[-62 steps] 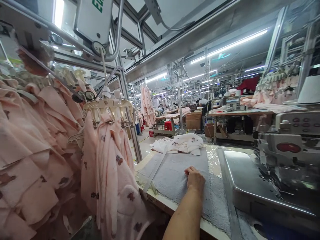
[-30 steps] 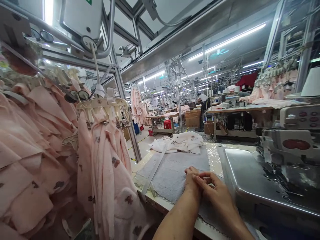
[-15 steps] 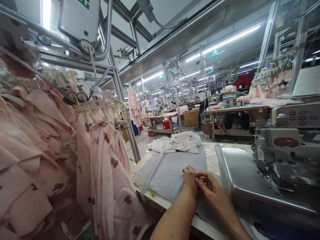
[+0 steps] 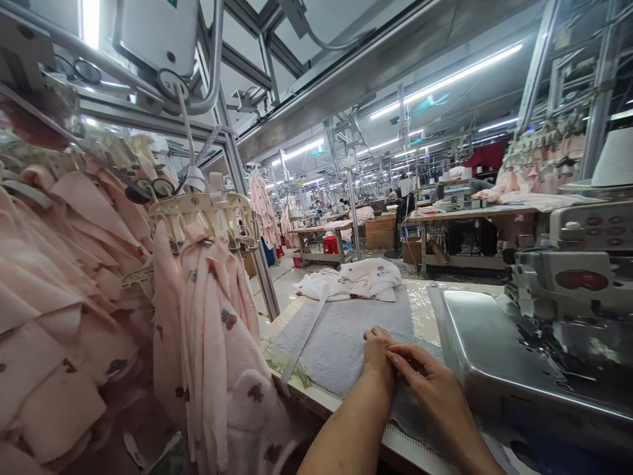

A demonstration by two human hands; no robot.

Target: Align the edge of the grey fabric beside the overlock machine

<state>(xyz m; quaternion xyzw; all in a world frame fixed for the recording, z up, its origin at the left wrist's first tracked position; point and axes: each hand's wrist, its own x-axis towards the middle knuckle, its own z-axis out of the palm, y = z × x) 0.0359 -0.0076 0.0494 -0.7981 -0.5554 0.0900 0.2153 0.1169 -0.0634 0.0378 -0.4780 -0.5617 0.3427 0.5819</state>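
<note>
My left hand rests over the grey fleece-like cloth on the table, its fingers curled away from view. Whatever lies inside that curl is hidden. From the right, my right hand brings its thumb and forefinger together against the side of my left hand; anything between those fingertips is too small to make out. A pale strip of ruler-like tape runs across the cloth's left part. Behind it lies a bunched white printed fabric piece.
On the right stands a sewing machine with a shiny metal bed. Pink printed garments hang from a clip hanger at the left, beside more pink pieces. A metal post rises past the table's left side.
The view has shifted slightly. Both hands keep nearly the same pose, with my right fingertips still against my left hand.
</note>
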